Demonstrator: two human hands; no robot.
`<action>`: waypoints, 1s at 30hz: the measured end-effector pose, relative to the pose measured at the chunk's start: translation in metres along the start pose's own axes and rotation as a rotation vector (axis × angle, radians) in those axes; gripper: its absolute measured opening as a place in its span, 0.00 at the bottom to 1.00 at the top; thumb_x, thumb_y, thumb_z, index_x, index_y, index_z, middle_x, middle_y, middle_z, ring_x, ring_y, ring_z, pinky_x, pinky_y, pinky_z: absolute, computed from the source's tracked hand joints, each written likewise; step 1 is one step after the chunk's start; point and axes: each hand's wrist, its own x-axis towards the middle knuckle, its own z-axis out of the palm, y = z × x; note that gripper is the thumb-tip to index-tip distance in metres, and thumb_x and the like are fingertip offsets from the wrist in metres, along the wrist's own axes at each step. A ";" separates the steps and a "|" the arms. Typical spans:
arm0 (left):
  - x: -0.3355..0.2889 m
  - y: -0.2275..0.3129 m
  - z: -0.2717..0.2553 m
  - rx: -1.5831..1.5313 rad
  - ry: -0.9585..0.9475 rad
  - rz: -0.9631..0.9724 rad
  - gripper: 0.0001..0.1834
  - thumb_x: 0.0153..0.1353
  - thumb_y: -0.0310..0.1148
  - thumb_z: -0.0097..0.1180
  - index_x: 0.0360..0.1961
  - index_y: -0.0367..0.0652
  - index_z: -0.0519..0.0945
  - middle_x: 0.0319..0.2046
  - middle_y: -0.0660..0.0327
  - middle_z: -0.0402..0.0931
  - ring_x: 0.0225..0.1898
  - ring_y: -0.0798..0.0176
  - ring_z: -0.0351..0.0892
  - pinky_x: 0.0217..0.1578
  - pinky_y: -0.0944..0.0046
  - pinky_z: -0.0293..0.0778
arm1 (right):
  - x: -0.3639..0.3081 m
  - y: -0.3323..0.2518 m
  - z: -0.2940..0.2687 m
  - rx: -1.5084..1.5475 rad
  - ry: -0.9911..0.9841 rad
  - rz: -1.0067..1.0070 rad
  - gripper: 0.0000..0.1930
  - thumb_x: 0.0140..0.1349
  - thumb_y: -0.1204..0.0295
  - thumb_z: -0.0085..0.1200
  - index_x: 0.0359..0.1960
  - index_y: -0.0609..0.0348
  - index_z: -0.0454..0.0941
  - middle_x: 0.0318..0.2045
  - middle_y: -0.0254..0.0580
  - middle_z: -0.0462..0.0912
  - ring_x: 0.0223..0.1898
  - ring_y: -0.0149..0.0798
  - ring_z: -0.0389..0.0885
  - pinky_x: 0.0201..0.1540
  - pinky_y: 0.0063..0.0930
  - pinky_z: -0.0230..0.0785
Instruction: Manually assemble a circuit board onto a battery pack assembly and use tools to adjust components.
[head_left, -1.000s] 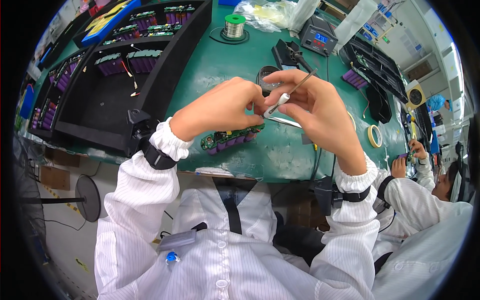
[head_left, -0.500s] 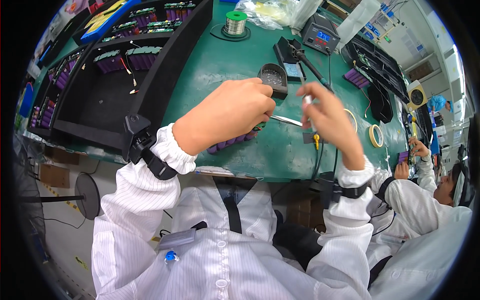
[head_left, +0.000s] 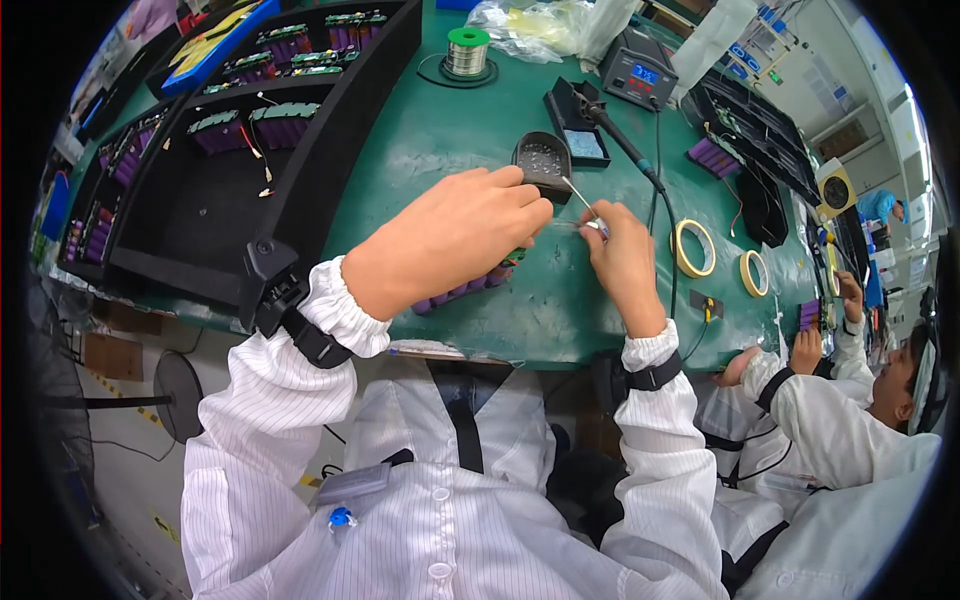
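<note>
My left hand [head_left: 450,225] is curled over a purple battery pack [head_left: 465,292] with a green circuit board along its edge. The hand hides most of the pack, which sits at the near side of the green table. My right hand [head_left: 622,262], just to the right, pinches a thin stick [head_left: 580,196] with a pale tip, pointing up and left toward the dark tray. Something small and white also shows between those fingers; its kind is unclear. Beyond the hands, the small dark tray [head_left: 541,158] contains silvery bits.
A soldering iron [head_left: 625,148] rests in its stand, near its control station [head_left: 638,72]. A solder spool [head_left: 467,52] stands at the back. Tape rolls [head_left: 693,248] lie on the right. Black foam trays [head_left: 330,150] with battery packs fill the left. A co-worker's hands [head_left: 806,350] are at far right.
My right hand has moved down and slightly left, and the thin stick now shows clearly in its fingers. The silver pointed tool no longer shows between the hands. My left hand stays nearly in place.
</note>
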 end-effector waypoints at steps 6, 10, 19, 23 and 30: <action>0.001 0.001 -0.010 -0.024 -0.091 0.014 0.08 0.56 0.29 0.65 0.29 0.40 0.76 0.29 0.62 0.76 0.37 0.57 0.74 0.40 0.59 0.75 | -0.008 -0.001 0.000 0.011 -0.057 0.177 0.14 0.58 0.73 0.63 0.46 0.56 0.81 0.30 0.48 0.81 0.35 0.55 0.84 0.37 0.47 0.74; 0.004 0.003 -0.014 0.031 -0.123 0.046 0.08 0.53 0.28 0.65 0.29 0.40 0.77 0.29 0.62 0.75 0.38 0.57 0.74 0.40 0.60 0.76 | -0.027 -0.015 0.006 0.219 -0.003 0.245 0.16 0.57 0.74 0.62 0.48 0.57 0.80 0.21 0.43 0.76 0.23 0.47 0.78 0.29 0.42 0.69; 0.009 0.012 -0.015 0.280 -0.161 0.158 0.07 0.54 0.30 0.59 0.32 0.42 0.75 0.33 0.64 0.72 0.40 0.62 0.74 0.42 0.64 0.74 | -0.058 -0.025 0.021 0.322 0.171 0.222 0.17 0.56 0.80 0.60 0.49 0.57 0.82 0.23 0.38 0.74 0.21 0.37 0.72 0.26 0.31 0.65; 0.012 0.010 -0.018 0.341 -0.226 0.185 0.08 0.55 0.31 0.59 0.33 0.43 0.74 0.33 0.64 0.71 0.40 0.63 0.74 0.42 0.65 0.74 | -0.058 -0.027 0.022 0.302 0.266 0.164 0.19 0.56 0.80 0.61 0.51 0.56 0.82 0.30 0.40 0.78 0.22 0.38 0.74 0.26 0.31 0.67; 0.012 0.012 -0.015 0.379 -0.214 0.211 0.08 0.58 0.32 0.57 0.33 0.42 0.72 0.34 0.63 0.69 0.39 0.63 0.72 0.42 0.65 0.70 | -0.063 -0.018 0.029 0.129 0.212 -0.038 0.19 0.53 0.80 0.63 0.49 0.56 0.84 0.36 0.43 0.80 0.41 0.46 0.79 0.41 0.39 0.72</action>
